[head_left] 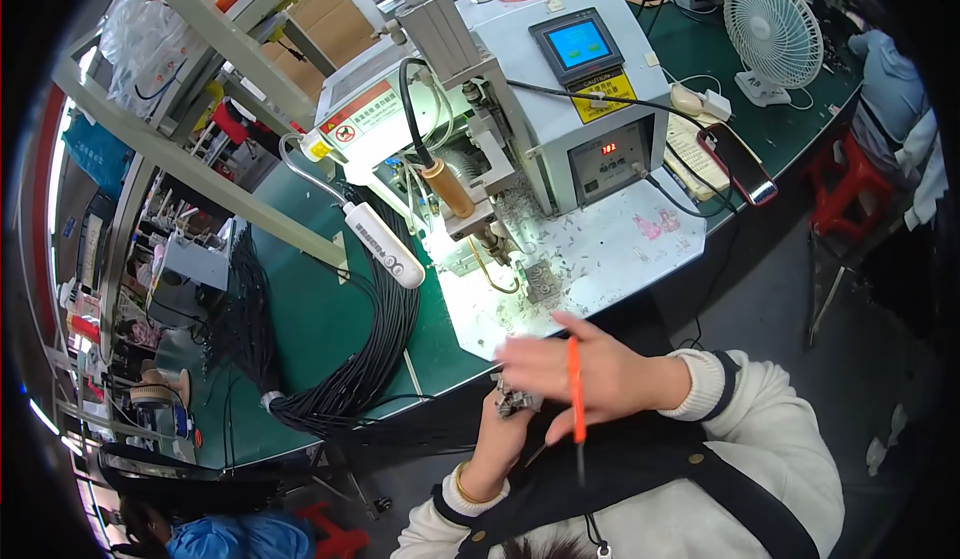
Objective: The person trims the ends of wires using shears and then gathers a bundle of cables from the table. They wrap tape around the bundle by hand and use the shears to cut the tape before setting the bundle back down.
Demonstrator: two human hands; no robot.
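Observation:
My left hand (497,441) is closed around a small grey metal part (516,399), just off the front edge of the machine's white base plate. Close above it is my right hand (600,374), its fingers stretched to the left and slightly blurred. An orange-handled tool (576,389) with a thin dark shaft pointing down is held in that hand; its exact kind is unclear. Beyond both hands stands a bench machine (610,109) with a blue screen. A small metal block (543,284) sits on its base plate (620,259), among scattered dark scraps.
A thick bundle of black cables (395,329) lies on the green table (300,309) at left. A white lamp (385,247) hangs beside the machine. Right of it are a phone (738,164) and a fan (773,34). Another person in blue (240,537) is at lower left.

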